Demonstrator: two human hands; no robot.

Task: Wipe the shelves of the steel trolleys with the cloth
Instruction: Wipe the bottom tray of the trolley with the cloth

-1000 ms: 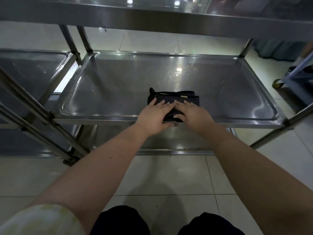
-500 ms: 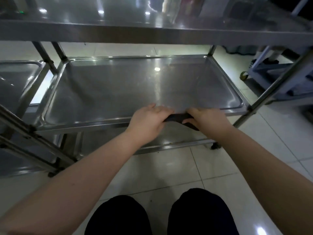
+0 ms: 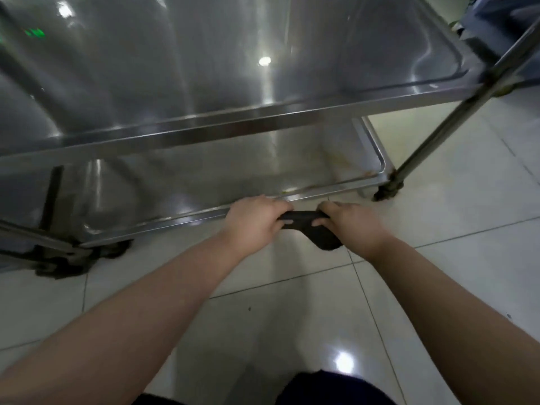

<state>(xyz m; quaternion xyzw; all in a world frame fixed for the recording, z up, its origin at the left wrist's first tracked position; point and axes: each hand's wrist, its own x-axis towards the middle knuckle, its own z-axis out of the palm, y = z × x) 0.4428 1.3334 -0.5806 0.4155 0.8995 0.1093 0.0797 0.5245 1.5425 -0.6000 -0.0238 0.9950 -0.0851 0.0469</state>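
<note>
- Both hands and the dark cloth have dropped from the front rim of the middle shelf half a second ago to the front edge of the bottom shelf.
- The shiny stainless-steel trolley [image 3: 263,124] fills the upper view. Its wide middle shelf [image 3: 204,68] overhangs the bottom shelf [image 3: 219,173], leaving a low gap between them.
- The pale glossy tiled floor [image 3: 467,235] lies open to the right of the trolley's slanting right leg [image 3: 438,127] and toward the person.
- Both forearms reach forward, converging, knuckles up.
- The left hand [image 3: 254,222] is curled round the cloth's left end, just at the bottom shelf's raised front lip, near its right corner.
- The right hand [image 3: 352,226] grips the other end, just off the lip, over the floor.
- The black folded fabric cloth [image 3: 304,219] is pulled taut between the hands, its long axis left to right, roughly along the shelf's front edge. A loose end [image 3: 325,242] hangs below the right hand.
</note>
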